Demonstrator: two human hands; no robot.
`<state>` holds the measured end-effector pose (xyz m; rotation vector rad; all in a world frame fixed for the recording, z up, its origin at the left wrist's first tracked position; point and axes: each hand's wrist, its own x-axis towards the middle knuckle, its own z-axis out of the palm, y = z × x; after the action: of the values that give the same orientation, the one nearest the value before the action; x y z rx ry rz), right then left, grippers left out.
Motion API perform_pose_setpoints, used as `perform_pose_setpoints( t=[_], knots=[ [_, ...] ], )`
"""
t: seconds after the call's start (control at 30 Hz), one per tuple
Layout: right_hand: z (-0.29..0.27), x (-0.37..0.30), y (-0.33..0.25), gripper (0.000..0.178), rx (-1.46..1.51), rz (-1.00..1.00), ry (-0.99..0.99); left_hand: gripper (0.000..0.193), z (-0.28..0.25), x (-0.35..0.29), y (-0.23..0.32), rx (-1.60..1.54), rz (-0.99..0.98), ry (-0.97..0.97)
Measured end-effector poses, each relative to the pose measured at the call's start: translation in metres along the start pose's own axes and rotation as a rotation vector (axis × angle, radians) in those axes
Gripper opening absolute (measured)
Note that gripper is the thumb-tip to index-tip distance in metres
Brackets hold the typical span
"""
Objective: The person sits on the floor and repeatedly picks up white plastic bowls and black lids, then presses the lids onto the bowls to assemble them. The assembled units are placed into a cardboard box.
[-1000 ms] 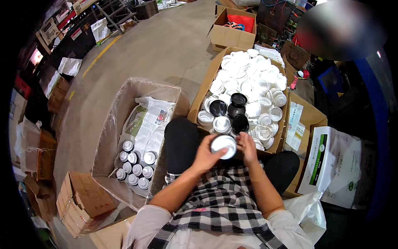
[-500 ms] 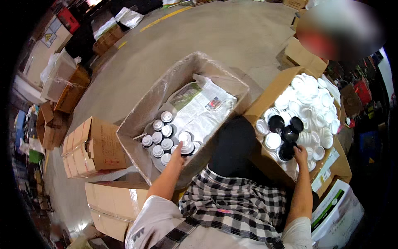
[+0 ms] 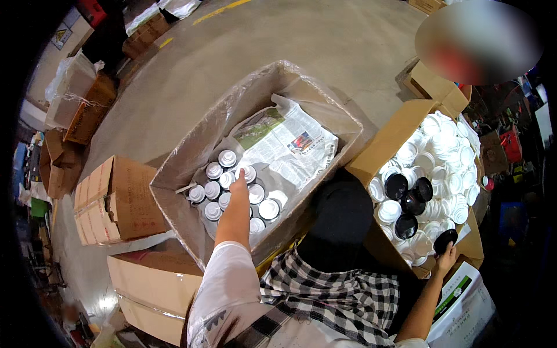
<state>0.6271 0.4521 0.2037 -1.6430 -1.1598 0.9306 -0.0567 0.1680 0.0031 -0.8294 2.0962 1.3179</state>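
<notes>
My left hand (image 3: 238, 184) reaches into the lined carton (image 3: 203, 130) at the middle, its fingers closed round a round white-topped piece (image 3: 248, 173). Several similar white pieces (image 3: 227, 158), some showing dark lower edges, stand close together beside it. At the right, my right hand (image 3: 445, 260) pinches a black round lid (image 3: 445, 241) by its edge, over the near right side of an open carton (image 3: 383, 136). That carton is heaped with white round lids (image 3: 444, 139), and several black ones (image 3: 413, 203) lie among them.
A printed newspaper sheet (image 3: 296, 139) lies in the middle carton, beyond the pieces. Closed brown cartons (image 3: 130, 200) stand to the left. Near my right arm is a white printed bag (image 3: 467, 307). A person, partly blurred, is at the far right.
My left hand has moved up and left within the carton, among the white pieces. My right hand has drawn a black lid out toward the carton's near right side.
</notes>
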Motion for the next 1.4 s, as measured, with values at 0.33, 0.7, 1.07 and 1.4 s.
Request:
perform_pose_setpoints(
  t=[0.33, 0.7, 1.07, 1.4],
  knots=[
    [0.021, -0.073, -0.065, 0.022, 0.213, -0.062, -0.140, 0.044, 0.002, -0.009, -0.031, -0.267, 0.399, 0.331],
    [0.105, -0.181, -0.178, 0.019, 0.217, -0.063, -0.480, 0.035, -0.029, -0.453, 0.021, -0.136, 0.939, -1.458],
    [0.016, -0.199, -0.162, 0.034, 0.839, -0.040, -0.405, 0.039, -0.017, -0.483, -0.015, -0.218, 0.006, -1.716],
    [0.025, -0.222, -0.164, 0.052, 1.347, 0.520, -0.810, 0.052, -0.045, -0.525, -0.028, -0.156, 0.199, -1.685]
  ],
)
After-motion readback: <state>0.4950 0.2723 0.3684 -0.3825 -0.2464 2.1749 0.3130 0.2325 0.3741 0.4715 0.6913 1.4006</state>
